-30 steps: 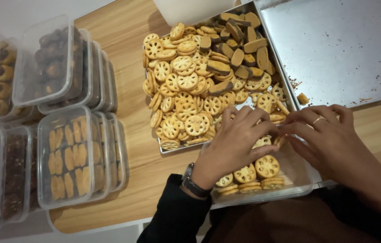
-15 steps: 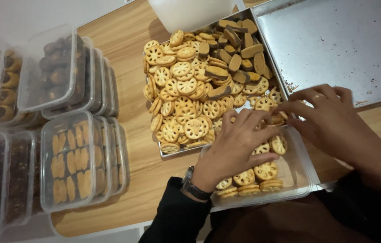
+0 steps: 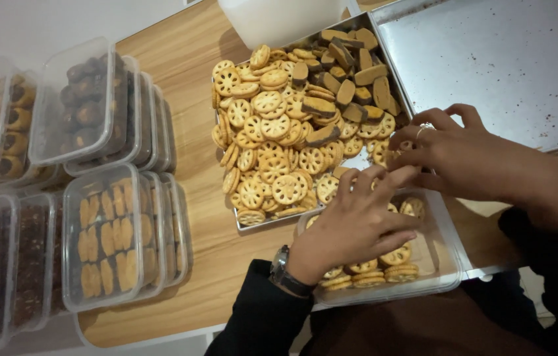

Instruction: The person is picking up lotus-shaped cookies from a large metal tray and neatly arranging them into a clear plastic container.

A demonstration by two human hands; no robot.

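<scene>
A wooden tabletop (image 3: 193, 217) carried everything, and beyond the right hand (image 3: 454, 155) lay a bare metal tray (image 3: 490, 59), its near corner just under that hand's knuckles. Next to it, straight ahead of the left hand (image 3: 358, 224), sat a second tray (image 3: 252, 223) heaped with round, wheel-patterned cookies (image 3: 272, 125) toward the left and darker, bar-shaped cookies (image 3: 345, 86) at the far side; a white tub (image 3: 272, 20) stood past that heap at the tabletop's far edge. Well off to the left of the left hand stood rows of lidded clear plastic boxes (image 3: 114, 237), the nearest filled with pale oblong biscuits standing in lines, others holding dark sweets (image 3: 81, 105). Directly beneath both hands was an open clear plastic container (image 3: 437, 264), set at the near edge of the tabletop and touching the front rim of the cookie tray. Inside it, short stacks of round cookies (image 3: 371, 273) lined the side closest to the person, below the left wrist. The left hand lay palm down over the container with its fingers spread and stretched toward the right hand; I could not tell whether anything sat under the palm. The right hand was curled, its fingertips pinched on a small cluster of round cookies (image 3: 398, 153) at the container's far edge, fingertips nearly touching those of the left. A ring (image 3: 424, 129) sat on a finger of the right hand, and a dark wristwatch (image 3: 285, 273) circled the left wrist above a black sleeve (image 3: 259, 316).
</scene>
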